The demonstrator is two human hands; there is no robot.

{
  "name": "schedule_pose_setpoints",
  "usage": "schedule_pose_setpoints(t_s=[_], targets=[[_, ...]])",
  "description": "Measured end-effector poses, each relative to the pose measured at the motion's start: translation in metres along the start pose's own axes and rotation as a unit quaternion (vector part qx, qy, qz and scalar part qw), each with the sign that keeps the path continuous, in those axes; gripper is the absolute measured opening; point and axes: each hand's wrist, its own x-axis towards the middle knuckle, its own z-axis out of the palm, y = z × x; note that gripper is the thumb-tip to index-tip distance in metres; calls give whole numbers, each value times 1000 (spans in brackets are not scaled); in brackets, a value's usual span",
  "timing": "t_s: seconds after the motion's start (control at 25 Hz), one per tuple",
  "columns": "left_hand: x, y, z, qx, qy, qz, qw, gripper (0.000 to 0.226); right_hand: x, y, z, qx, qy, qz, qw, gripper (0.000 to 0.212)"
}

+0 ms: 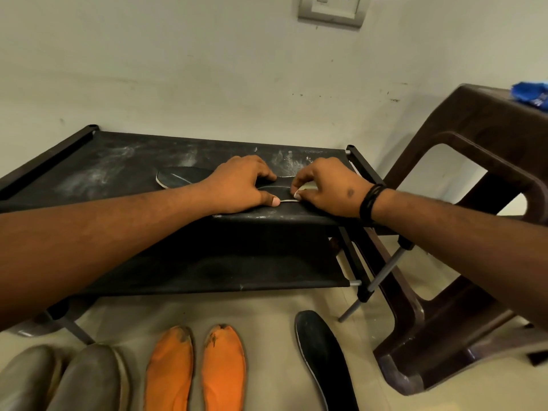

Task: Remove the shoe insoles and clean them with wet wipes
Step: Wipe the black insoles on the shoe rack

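A black insole (189,180) lies on the top shelf of the shoe rack (112,161), towards its front right corner. The left hand (241,185) presses it down with spread, curved fingers, and the right hand (329,189) is curled, pinching a pale wet wipe (307,186) against the insole. On the floor (267,315) before the rack lie two grey insoles (68,378), two orange insoles (195,372) and another black insole (321,354).

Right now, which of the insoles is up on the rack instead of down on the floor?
The black insole under both hands on the rack's top shelf. The orange pair, the grey pair and the other black insole lie on the floor.
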Motion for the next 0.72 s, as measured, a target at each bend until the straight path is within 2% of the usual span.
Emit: schedule_pose_setpoints(t_s=[0.12, 0.28, 0.32, 0.44, 0.48, 0.6, 0.64, 0.72], targets=[[-1, 3, -1, -7, 1, 1, 1000, 54, 7, 6, -5, -53, 38, 72, 995, 17], [-2, 1, 0, -2, 4, 3, 1000, 57, -3, -16, -1, 11, -11, -20, 1000, 13], [-1, 1, 0, -2, 3, 2, 1000, 57, 0, -14, -2, 11, -6, -13, 1000, 13], [-3, 3, -1, -2, -1, 0, 1000, 56, 7, 1, -9, -32, 39, 82, 995, 18], [-3, 3, -1, -2, -2, 0, 1000, 56, 6, 1, -8, -37, 42, 82, 995, 17], [-3, 1, 0, -2, 3, 0, 1000, 57, -3, -21, 0, -18, 1, -10, 1000, 16], [-2, 1, -1, -2, 3, 0, 1000, 57, -2, -22, 1, -21, -3, -16, 1000, 18], [-2, 3, -1, -2, 1, 1, 1000, 56, 8, -11, -2, -55, 13, 34, 998, 19]])
